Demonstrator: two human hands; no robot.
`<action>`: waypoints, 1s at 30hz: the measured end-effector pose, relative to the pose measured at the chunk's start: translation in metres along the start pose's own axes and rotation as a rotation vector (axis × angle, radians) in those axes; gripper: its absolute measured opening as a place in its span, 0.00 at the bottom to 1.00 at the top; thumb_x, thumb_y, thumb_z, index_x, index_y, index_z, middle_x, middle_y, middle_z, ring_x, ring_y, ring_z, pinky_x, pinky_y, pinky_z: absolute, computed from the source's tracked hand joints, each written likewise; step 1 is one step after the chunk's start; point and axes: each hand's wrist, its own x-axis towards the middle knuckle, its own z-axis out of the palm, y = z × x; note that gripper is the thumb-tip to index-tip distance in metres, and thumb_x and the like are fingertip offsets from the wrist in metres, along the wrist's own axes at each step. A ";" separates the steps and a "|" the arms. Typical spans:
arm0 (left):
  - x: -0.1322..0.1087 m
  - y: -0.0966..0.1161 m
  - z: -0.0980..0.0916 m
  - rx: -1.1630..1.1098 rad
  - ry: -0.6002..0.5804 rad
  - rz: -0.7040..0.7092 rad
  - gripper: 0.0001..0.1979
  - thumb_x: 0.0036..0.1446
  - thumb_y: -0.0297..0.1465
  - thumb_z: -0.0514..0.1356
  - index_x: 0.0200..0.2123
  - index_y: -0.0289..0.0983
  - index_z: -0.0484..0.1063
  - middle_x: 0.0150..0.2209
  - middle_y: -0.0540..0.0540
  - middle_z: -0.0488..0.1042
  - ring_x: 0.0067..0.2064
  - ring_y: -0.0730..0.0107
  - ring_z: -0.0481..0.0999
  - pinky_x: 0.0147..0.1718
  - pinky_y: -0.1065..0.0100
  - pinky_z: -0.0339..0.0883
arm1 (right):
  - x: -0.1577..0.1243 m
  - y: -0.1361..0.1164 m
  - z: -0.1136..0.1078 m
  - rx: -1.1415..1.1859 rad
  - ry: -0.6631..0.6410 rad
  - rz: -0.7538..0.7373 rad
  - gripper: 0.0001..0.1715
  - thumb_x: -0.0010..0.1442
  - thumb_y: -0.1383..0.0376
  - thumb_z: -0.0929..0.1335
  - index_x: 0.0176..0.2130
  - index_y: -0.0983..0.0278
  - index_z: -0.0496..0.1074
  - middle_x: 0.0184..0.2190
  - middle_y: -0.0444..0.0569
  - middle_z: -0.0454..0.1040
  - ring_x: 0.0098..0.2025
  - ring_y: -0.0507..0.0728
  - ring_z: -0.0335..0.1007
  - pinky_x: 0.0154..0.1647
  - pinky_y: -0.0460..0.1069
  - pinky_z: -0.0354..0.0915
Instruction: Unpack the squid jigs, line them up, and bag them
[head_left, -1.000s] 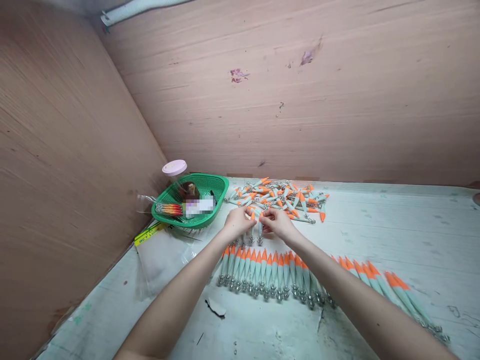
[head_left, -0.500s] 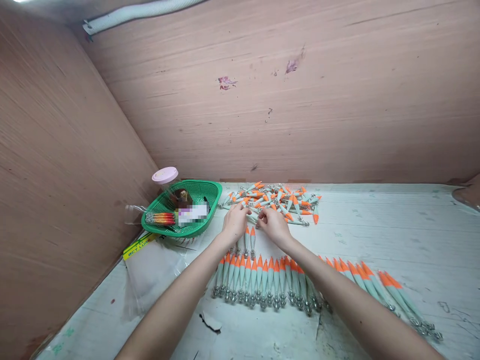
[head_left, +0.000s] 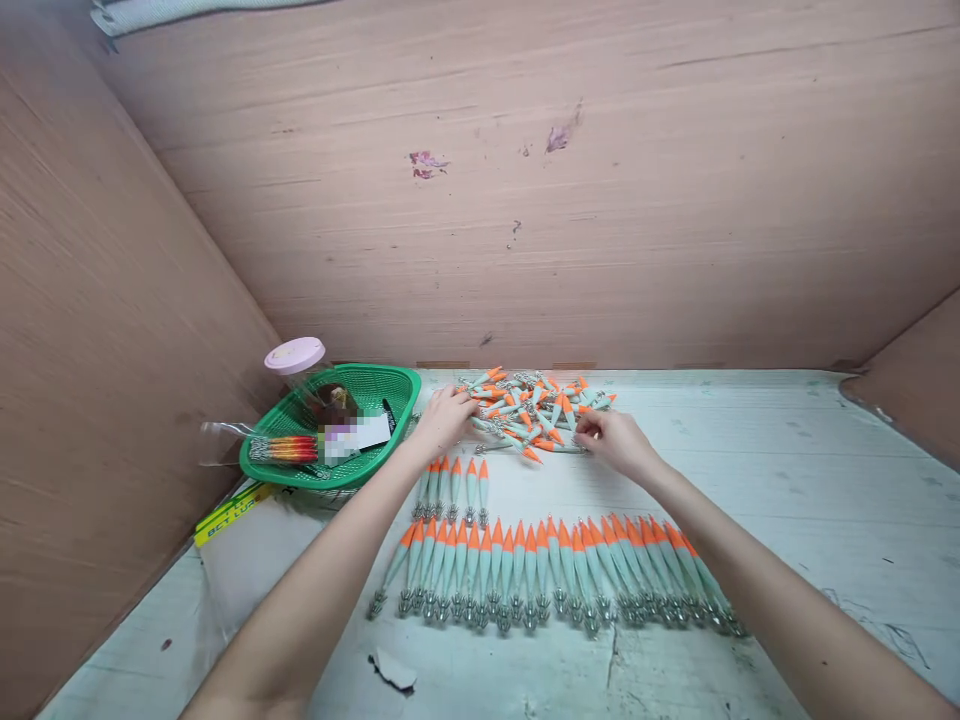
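Head camera gives us both bare forearms reaching across the pale counter [head_left: 787, 480] to a loose pile of squid jigs [head_left: 536, 408], mint-green bodies with orange tips and metal hook crowns, lying close to the plywood wall [head_left: 600, 200] at 12 o'clock. Our left hand [head_left: 442, 420] rests at the pile's 9 o'clock edge, fingers [head_left: 459, 402] curled down onto the nearest jigs; we cannot tell whether they grip one. Our right hand [head_left: 619, 443] sits at the pile's 4 o'clock edge, fingers [head_left: 589, 428] drawn together with their tips touching a jig there, though we cannot tell if it is truly pinched. Toward 6 o'clock from the pile, a short row [head_left: 454, 485] of jigs lies side by side, orange tips pointing away from us. Nearer us, a long row [head_left: 555, 570] stretches across the counter the same way. At 9 o'clock from our left hand stands a green basket [head_left: 405, 380], with a pink-lidded jar [head_left: 295, 356] at its far rim and a yellow packet [head_left: 232, 513] just beside its near edge.
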 end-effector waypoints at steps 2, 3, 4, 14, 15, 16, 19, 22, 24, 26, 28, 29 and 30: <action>0.004 -0.002 -0.003 -0.042 0.039 -0.036 0.07 0.55 0.25 0.58 0.34 0.40 0.74 0.39 0.44 0.76 0.46 0.57 0.66 0.47 0.58 0.57 | -0.007 -0.001 0.005 -0.034 -0.028 -0.056 0.04 0.48 0.69 0.69 0.23 0.61 0.72 0.25 0.46 0.73 0.34 0.58 0.67 0.31 0.48 0.59; 0.005 -0.002 -0.005 -0.067 0.060 -0.059 0.07 0.55 0.25 0.58 0.34 0.40 0.74 0.39 0.45 0.76 0.46 0.57 0.66 0.48 0.57 0.57 | -0.009 -0.004 0.009 -0.050 -0.027 -0.077 0.04 0.48 0.69 0.69 0.24 0.61 0.73 0.27 0.47 0.73 0.37 0.60 0.66 0.33 0.49 0.59; 0.007 -0.001 -0.006 -0.095 0.085 -0.086 0.07 0.54 0.24 0.58 0.34 0.40 0.74 0.39 0.45 0.77 0.47 0.57 0.66 0.49 0.57 0.56 | -0.010 -0.007 0.012 -0.065 -0.023 -0.094 0.04 0.49 0.70 0.69 0.25 0.62 0.73 0.28 0.49 0.73 0.39 0.61 0.65 0.34 0.50 0.60; 0.009 0.009 -0.012 -0.637 0.267 -0.390 0.04 0.51 0.29 0.58 0.32 0.37 0.71 0.33 0.47 0.76 0.36 0.67 0.73 0.38 0.67 0.65 | -0.020 -0.057 0.023 -0.041 -0.174 -0.339 0.07 0.54 0.72 0.66 0.30 0.63 0.73 0.29 0.48 0.73 0.38 0.58 0.64 0.38 0.49 0.61; 0.009 0.009 -0.010 -0.706 0.268 -0.408 0.04 0.50 0.29 0.58 0.32 0.37 0.71 0.31 0.47 0.76 0.34 0.68 0.74 0.36 0.68 0.65 | -0.022 -0.064 0.025 -0.043 -0.194 -0.348 0.05 0.54 0.71 0.67 0.29 0.63 0.73 0.30 0.48 0.74 0.39 0.58 0.64 0.39 0.50 0.61; 0.009 0.009 -0.009 -0.768 0.271 -0.427 0.04 0.49 0.29 0.59 0.31 0.36 0.71 0.30 0.48 0.75 0.33 0.69 0.74 0.35 0.69 0.65 | -0.025 -0.072 0.028 -0.048 -0.211 -0.349 0.03 0.54 0.69 0.68 0.28 0.63 0.72 0.30 0.49 0.74 0.40 0.58 0.64 0.40 0.50 0.61; 0.008 0.011 -0.007 -0.923 0.283 -0.483 0.04 0.46 0.30 0.61 0.28 0.36 0.70 0.26 0.49 0.74 0.31 0.69 0.73 0.34 0.69 0.65 | -0.030 -0.094 0.041 -0.071 -0.233 -0.298 0.07 0.52 0.63 0.70 0.25 0.64 0.71 0.31 0.53 0.74 0.42 0.63 0.64 0.42 0.54 0.60; 0.005 0.013 -0.009 -1.056 0.280 -0.527 0.07 0.43 0.31 0.63 0.27 0.36 0.70 0.25 0.49 0.74 0.31 0.69 0.73 0.34 0.69 0.64 | -0.030 -0.113 0.050 -0.067 -0.211 -0.183 0.03 0.50 0.69 0.69 0.25 0.65 0.71 0.34 0.59 0.74 0.45 0.66 0.64 0.44 0.56 0.59; 0.001 0.014 -0.014 -1.131 0.268 -0.548 0.09 0.42 0.33 0.65 0.27 0.35 0.71 0.26 0.49 0.74 0.31 0.68 0.73 0.35 0.68 0.63 | -0.027 -0.118 0.051 -0.032 -0.178 -0.085 0.03 0.48 0.73 0.68 0.27 0.66 0.71 0.36 0.61 0.74 0.45 0.66 0.64 0.44 0.56 0.59; -0.004 0.015 -0.019 -1.196 0.257 -0.563 0.10 0.41 0.33 0.66 0.26 0.35 0.71 0.26 0.48 0.74 0.32 0.69 0.73 0.36 0.68 0.63 | -0.023 -0.116 0.046 0.039 -0.146 0.015 0.06 0.47 0.74 0.67 0.29 0.66 0.71 0.34 0.60 0.74 0.43 0.65 0.66 0.41 0.55 0.60; -0.009 0.015 -0.024 -1.255 0.247 -0.574 0.10 0.40 0.33 0.67 0.25 0.34 0.72 0.25 0.49 0.74 0.31 0.71 0.71 0.36 0.69 0.62 | -0.018 -0.107 0.036 0.153 -0.131 0.102 0.05 0.47 0.72 0.67 0.29 0.65 0.70 0.28 0.55 0.73 0.36 0.62 0.68 0.36 0.53 0.60; -0.011 0.016 -0.026 -1.284 0.239 -0.580 0.10 0.40 0.33 0.67 0.24 0.34 0.72 0.24 0.50 0.73 0.30 0.72 0.70 0.35 0.70 0.61 | -0.015 -0.101 0.030 0.226 -0.128 0.137 0.04 0.48 0.71 0.67 0.29 0.64 0.69 0.25 0.51 0.72 0.32 0.60 0.67 0.33 0.51 0.59; -0.012 0.017 -0.027 -1.315 0.227 -0.589 0.09 0.39 0.33 0.67 0.23 0.34 0.72 0.23 0.51 0.72 0.28 0.74 0.69 0.34 0.70 0.60 | -0.013 -0.095 0.023 0.308 -0.124 0.165 0.02 0.48 0.69 0.67 0.28 0.63 0.68 0.23 0.48 0.70 0.29 0.58 0.66 0.31 0.50 0.59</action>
